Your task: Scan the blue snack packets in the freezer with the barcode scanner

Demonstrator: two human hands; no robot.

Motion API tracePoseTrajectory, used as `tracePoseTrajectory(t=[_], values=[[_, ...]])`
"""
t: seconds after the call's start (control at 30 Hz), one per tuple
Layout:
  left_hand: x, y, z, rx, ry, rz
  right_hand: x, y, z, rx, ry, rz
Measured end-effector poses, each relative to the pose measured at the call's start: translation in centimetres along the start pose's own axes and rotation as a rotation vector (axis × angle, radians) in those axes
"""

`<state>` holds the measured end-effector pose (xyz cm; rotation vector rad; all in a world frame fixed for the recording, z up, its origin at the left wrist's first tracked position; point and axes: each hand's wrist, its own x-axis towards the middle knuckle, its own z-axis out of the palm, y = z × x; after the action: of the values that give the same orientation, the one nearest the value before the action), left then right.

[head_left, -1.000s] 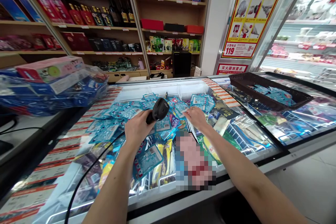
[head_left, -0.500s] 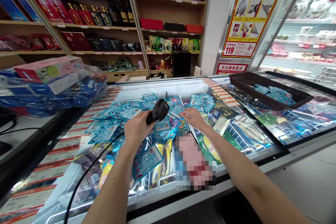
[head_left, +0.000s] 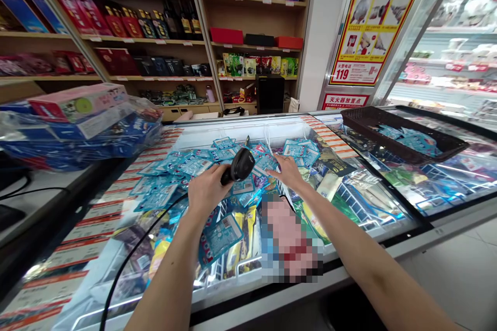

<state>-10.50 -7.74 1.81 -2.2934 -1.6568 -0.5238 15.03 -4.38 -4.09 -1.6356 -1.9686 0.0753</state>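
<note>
Left hand [head_left: 206, 186] is clutching a scanner [head_left: 240, 164]; right hand [head_left: 287, 172] is reaching splayed over packets [head_left: 262, 159]; freezer edge [head_left: 409, 246] is crossing lower frame (upper-right sign [head_left: 378, 26]: "119").

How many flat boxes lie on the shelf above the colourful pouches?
3: red box at left, black box in the middle, orange-red box at right; more could hide behind them.

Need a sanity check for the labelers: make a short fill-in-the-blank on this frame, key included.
1. The black scanner is in the person's ____ hand.
2. In the picture, the brown basket lies to the ____ of the right hand.
3. The phone number on the red-and-yellow poster is ____.

Missing words: left; right; 119.
</note>
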Motion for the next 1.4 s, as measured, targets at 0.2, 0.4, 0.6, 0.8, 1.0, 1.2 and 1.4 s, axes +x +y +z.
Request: tracePoseTrajectory(t=[0.2,0.4,0.6,0.8,1.0,1.2,1.4], values=[[0.0,-0.4,0.6,0.008,0.028,0.032,0.2,0.8,0.0,0.133,0.011,0.069],[0.1,-0.4,0.8,-0.023,0.037,0.04,0.5,1.7,-0.1,0.318,0.163,0.112],[0.0,-0.4,0.7,-0.048,0.046,0.06,0.3,2.6,-0.2,0.513,0.164,0.099],[0.1,-0.5,0.7,-0.044,0.045,0.102,0.1,3.9,-1.0,0.445,0.266,0.181],[0.2,-0.4,0.8,-0.058,0.033,0.137,0.1,4.3,-1.5,0.497,0.287,0.16],[0.2,-0.2,0.8,-0.089,0.012,0.175,-0.2,3.2,-2.2,0.589,0.293,0.111],[0.2,0.2,0.6,-0.098,-0.032,0.192,-0.3,2.6,-2.6,0.636,0.242,0.132]])
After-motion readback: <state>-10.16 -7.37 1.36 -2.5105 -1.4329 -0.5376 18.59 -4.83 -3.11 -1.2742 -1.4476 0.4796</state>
